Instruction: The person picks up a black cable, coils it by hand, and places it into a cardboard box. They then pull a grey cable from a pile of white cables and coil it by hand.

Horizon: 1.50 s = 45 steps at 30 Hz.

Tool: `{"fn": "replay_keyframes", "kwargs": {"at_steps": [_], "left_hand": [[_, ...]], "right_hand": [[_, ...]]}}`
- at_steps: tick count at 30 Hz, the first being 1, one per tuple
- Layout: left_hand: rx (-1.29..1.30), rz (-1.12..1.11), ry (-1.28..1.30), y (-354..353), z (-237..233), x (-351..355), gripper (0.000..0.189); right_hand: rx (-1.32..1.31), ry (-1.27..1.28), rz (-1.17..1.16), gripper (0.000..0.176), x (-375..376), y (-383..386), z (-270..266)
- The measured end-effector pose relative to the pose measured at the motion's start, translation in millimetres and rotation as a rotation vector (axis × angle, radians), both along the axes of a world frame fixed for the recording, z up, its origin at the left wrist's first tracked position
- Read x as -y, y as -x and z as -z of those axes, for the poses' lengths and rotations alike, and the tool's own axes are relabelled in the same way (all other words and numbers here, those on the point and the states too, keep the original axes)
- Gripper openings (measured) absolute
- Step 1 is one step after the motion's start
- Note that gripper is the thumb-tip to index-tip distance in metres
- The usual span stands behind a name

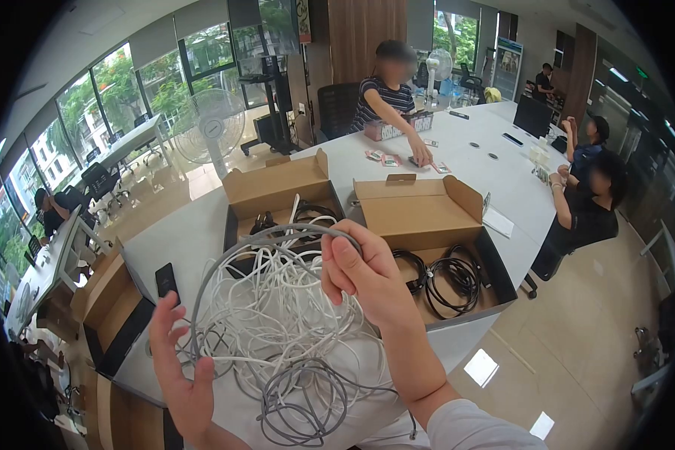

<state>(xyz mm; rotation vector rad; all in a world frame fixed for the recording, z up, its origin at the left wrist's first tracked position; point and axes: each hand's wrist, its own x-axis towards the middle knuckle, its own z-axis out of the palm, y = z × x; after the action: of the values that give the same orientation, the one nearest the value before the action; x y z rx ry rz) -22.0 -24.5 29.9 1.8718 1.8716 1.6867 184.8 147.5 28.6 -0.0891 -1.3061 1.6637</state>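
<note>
A loop of grey cable (pixel 225 256) arches up over the table, its top end pinched in my right hand (pixel 364 274). My left hand (pixel 184 371) is open at the lower left, fingers spread and pointing up, with the cable's left side running down close beside its thumb. Below and between both hands lies a loose tangle of white cables (pixel 277 304). Nearer to me, a coil of grey cable (pixel 304 405) rests on the tangle's front part.
An open cardboard box (pixel 457 202) with coiled black cables (pixel 457 281) stands at right. Another box (pixel 277 180) holds black cables behind the tangle. More boxes (pixel 116 315) line the left edge, near a black phone (pixel 166 279). Across the table, a person (pixel 386 94) handles small cards (pixel 390 160).
</note>
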Motion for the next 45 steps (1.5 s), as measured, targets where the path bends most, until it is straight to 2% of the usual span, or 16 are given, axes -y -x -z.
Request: {"fn": "replay_keyframes", "kwargs": {"at_steps": [2,5,8,11,14,17,18,20,23,26,29,32,35,39,41,45], "left_hand": [[0.057,-0.033,-0.142,-6.0,4.8,-11.3,0.082],[0.279,0.045,-0.174,-5.5,6.5,-15.6,0.088],[0.336,0.098,-0.163,-2.6,9.5,-19.0,0.091],[0.428,0.139,-0.165,-1.3,15.5,-29.7,0.087],[0.548,0.286,-0.098,-0.1,21.2,-37.4,0.076],[0.704,0.468,-0.027,-5.6,21.9,-35.7,0.068],[0.749,0.507,-0.080,-4.7,26.9,-35.1,0.058],[0.813,0.599,-0.070,4.9,39.7,-34.1,0.048],[0.935,0.739,-0.110,-3.6,35.6,-37.3,0.036],[1.023,0.848,-0.151,-5.9,33.5,-35.0,0.030],[1.096,0.907,-0.178,-1.0,30.5,-26.2,0.027],[1.122,0.860,-0.170,3.3,27.1,-20.6,0.025],[1.155,0.789,-0.097,8.0,26.8,-18.7,0.026],[1.190,0.702,0.082,7.2,20.8,-20.0,0.025],[1.099,0.632,0.188,1.7,20.4,-21.0,0.023],[0.926,0.589,0.354,-8.5,18.6,-23.6,0.021]], "right_hand": [[0.062,-0.046,-0.031,0.017,7.7,2.0,-1.1],[0.143,-0.124,-0.114,0.015,23.5,8.5,-5.4],[0.144,-0.163,-0.252,0.017,28.1,16.6,-2.2],[0.005,-0.077,-0.435,0.022,29.6,20.4,1.1],[-0.129,-0.023,-0.544,0.026,32.3,24.6,5.8],[-0.180,-0.027,-0.537,0.031,32.0,24.1,5.5],[-0.227,0.019,-0.571,0.034,30.2,24.1,7.1],[-0.321,0.111,-0.641,0.040,24.3,24.7,11.2],[-0.228,0.243,-0.516,0.045,21.4,27.1,9.1],[-0.187,0.310,-0.488,0.042,17.7,32.0,6.9],[-0.024,0.245,-0.421,0.038,14.9,32.0,9.5],[0.120,0.065,-0.367,0.030,3.9,33.4,12.9],[0.226,0.013,-0.264,0.027,-5.8,37.4,24.6],[0.268,-0.205,-0.188,0.037,-5.9,29.5,18.9],[0.326,-0.415,-0.101,0.043,-4.3,23.0,16.9],[0.388,-0.618,0.049,0.048,8.0,20.3,9.4]]}}
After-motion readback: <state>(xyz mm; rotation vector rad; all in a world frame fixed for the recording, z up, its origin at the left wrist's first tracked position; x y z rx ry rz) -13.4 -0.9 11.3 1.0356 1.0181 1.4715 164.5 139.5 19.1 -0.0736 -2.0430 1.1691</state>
